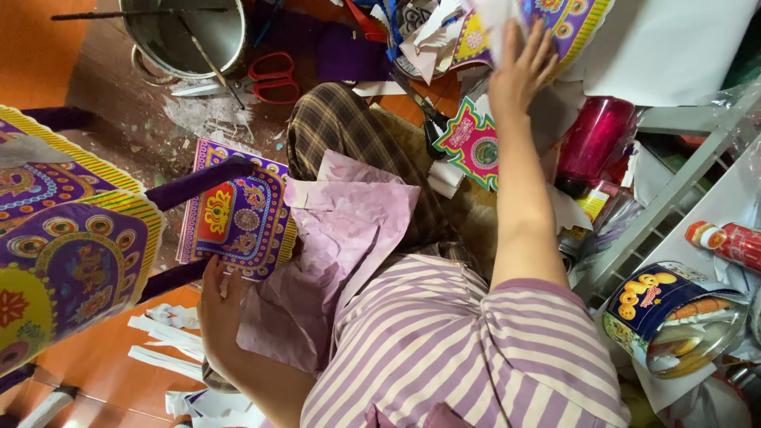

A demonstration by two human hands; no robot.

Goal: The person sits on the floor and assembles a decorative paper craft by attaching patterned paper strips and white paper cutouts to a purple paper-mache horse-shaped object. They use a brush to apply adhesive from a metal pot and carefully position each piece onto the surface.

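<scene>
Nearest, a crumpled lilac paper sheet (333, 254) is draped over the lap; just beside it the left hand (219, 305) is laid with fingers loosely spread against the lower edge of a patterned purple panel (238, 214), already printed and cut, gripping nothing that can be seen; white paper strips (162, 337) are scattered on the floor below; farther off, the right hand (519, 67) is stretched open-fingered onto a stack of ornate cut-outs (555, 24); assembly appears partly done.
</scene>
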